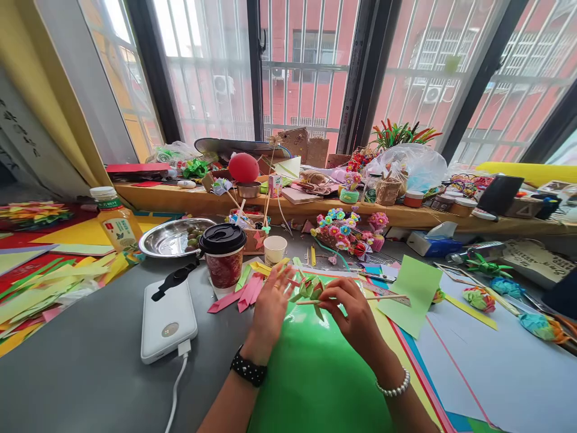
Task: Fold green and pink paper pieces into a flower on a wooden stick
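Observation:
My right hand (354, 316) pinches a thin wooden stick (383, 297) that carries a green folded-paper flower (310, 290) at its left end. My left hand (270, 304), with a black watch on the wrist, is beside the flower, fingers partly spread and touching its paper leaves. Both hands hover over a bright green paper sheet (311, 373) on the grey table. Pink folded paper strips (246, 293) lie just left of my left hand.
A white power bank (166, 322) with a cable lies to the left. A lidded paper cup (223, 255), a small white cup (274, 248), a metal bowl (169, 239) and a juice bottle (118, 225) stand behind. Coloured paper stacks lie left and right; a cluttered sill runs along the window.

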The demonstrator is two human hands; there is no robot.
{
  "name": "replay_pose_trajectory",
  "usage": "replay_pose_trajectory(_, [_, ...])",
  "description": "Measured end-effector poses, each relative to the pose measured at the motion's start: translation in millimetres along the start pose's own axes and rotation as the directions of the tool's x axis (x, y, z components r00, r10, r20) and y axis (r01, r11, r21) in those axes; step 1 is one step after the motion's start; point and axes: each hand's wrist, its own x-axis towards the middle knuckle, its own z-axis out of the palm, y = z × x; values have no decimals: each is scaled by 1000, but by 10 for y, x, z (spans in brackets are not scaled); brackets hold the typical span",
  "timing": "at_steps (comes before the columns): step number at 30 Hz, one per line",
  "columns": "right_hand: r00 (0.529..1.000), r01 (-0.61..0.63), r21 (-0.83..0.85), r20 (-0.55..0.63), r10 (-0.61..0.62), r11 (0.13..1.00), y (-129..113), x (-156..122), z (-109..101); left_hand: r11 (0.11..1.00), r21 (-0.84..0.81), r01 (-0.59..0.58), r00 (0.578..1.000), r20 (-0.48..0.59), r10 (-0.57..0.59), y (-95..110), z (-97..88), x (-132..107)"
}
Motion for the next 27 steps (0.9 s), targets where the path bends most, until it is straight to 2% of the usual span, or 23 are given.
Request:
replay_pose_trajectory(1, [1000,7,19,12,-7,1000,-16,2,4,987,-43,154,987,60,-151,5,8,-5])
replay_pose_trajectory(2, [1000,9,27,20,-10,1000,-27,2,8,966,-56,252,962,123,-244,3,17,-17])
replay_pose_trajectory(4, [999,22,42,32,-23,999,-41,1,14,931,-80,356,922,193,-336,-20,34,-47])
replay_pose_trajectory(6, [998,38,48,42,-40,998,-44,-2,21,906,-118,407,889,278,-364,-60,49,-71])
replay_pose_trajectory(9, [999,41,28,27,-42,999,-39,-10,36,884,-170,436,865,353,-358,-113,66,-84])
replay_pose_trajectory(17, [999,35,-44,-17,-36,998,-28,-20,67,833,-238,500,835,389,-390,-147,73,-93])
replay_pose_trajectory(27, [1000,22,-37,-5,-22,999,-37,-44,88,841,-229,490,843,369,-391,-147,63,-103])
